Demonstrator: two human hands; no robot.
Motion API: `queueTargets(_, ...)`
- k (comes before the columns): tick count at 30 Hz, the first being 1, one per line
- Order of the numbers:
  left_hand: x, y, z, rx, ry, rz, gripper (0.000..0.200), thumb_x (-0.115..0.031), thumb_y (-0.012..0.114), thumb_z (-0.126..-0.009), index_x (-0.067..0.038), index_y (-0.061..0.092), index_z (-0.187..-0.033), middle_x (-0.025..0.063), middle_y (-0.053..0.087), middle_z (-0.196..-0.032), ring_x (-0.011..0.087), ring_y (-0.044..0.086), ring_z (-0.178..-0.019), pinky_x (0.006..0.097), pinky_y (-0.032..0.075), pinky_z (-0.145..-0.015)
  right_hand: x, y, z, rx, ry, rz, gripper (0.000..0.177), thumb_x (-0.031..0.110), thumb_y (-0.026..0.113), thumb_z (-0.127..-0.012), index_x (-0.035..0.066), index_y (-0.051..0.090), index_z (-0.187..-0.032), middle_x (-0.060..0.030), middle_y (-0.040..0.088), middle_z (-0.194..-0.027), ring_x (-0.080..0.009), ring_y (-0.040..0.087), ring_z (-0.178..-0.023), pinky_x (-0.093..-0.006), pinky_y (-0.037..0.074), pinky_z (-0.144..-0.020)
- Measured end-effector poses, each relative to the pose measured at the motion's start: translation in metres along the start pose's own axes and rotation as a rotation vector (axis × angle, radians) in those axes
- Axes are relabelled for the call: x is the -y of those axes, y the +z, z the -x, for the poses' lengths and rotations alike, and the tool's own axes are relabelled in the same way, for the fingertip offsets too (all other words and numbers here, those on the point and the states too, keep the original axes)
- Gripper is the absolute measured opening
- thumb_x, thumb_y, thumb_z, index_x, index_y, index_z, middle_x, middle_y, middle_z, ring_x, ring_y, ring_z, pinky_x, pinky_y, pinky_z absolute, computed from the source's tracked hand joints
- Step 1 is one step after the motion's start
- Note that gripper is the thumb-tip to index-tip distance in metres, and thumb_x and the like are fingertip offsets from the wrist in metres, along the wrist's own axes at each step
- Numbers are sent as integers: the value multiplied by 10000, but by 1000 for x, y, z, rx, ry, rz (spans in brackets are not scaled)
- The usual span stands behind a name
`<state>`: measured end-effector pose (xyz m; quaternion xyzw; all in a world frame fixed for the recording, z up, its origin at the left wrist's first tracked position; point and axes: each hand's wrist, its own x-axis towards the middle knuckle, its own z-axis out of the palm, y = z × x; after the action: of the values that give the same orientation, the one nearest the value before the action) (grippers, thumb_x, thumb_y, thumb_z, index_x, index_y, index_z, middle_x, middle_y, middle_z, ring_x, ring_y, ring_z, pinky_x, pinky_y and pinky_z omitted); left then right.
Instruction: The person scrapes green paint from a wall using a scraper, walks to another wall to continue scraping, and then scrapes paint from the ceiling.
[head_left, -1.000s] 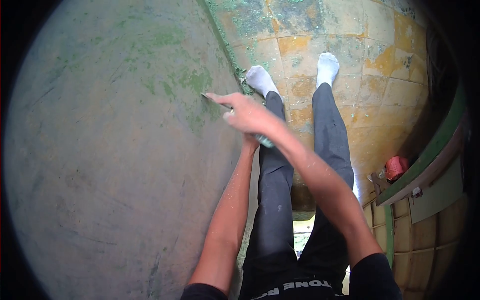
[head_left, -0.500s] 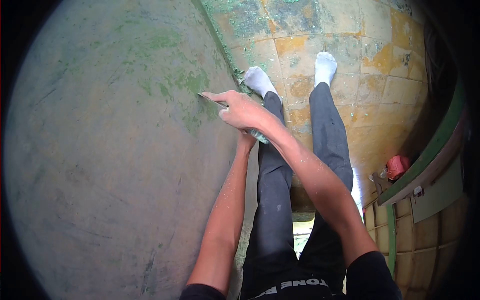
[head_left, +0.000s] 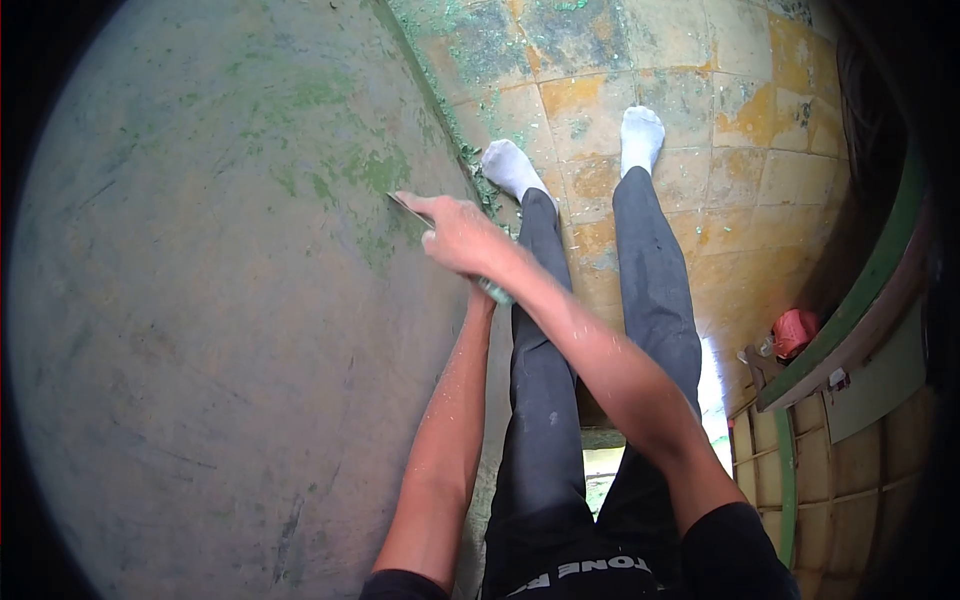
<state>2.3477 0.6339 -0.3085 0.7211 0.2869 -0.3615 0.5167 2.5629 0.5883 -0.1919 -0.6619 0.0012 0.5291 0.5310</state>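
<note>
My right hand (head_left: 455, 238) has its grip closed around a scraper (head_left: 408, 208). The forefinger lies along the flat blade, and the blade's far edge sits against the wall (head_left: 220, 330), just below a green patch (head_left: 375, 175). To my eye the stroke goes best with the blade kept low and nearly flat to the surface, pressure steady through that forefinger, so the edge lifts the green film rather than gouging. My left forearm (head_left: 450, 410) runs up beneath the right wrist, but the left hand is covered there. I cannot tell whether its grip is on the handle's pale end (head_left: 495, 291) or loose. To the right, my legs and white socks (head_left: 508, 165) stand on a stained tiled floor (head_left: 740, 230). A red thing (head_left: 795, 332) at the far right is too small to make out.
</note>
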Motion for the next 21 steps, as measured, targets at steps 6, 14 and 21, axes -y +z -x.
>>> queueTargets(6,5,-7,9,30,42,14,498,-278,534,-945,-70,384,-1371,81,451,-1358,210,413,-1250,368,318,-1052,16,6,15,29,66,26,648,-11,434,-758,111,417,-1394,-317,586,-1095,-439,579,-1031,-435,472,-908)
queueTargets(14,67,8,-2,15,154,-149,553,-307,562,-916,-61,378,-1375,104,450,-1364,235,414,-1261,376,329,-1046,-41,35,-14,-280,-367,105,680,-22,414,-755,118,385,-1421,-276,645,-783,-316,654,-591,-415,534,-556)
queueTargets(21,-4,0,18,26,-208,-130,670,-415,582,-861,-19,361,-1354,192,492,-1341,341,487,-1222,426,425,-953,10,-25,-34,244,366,-44,703,0,435,-737,162,396,-1420,-287,639,-986,-375,652,-836,-396,511,-789)
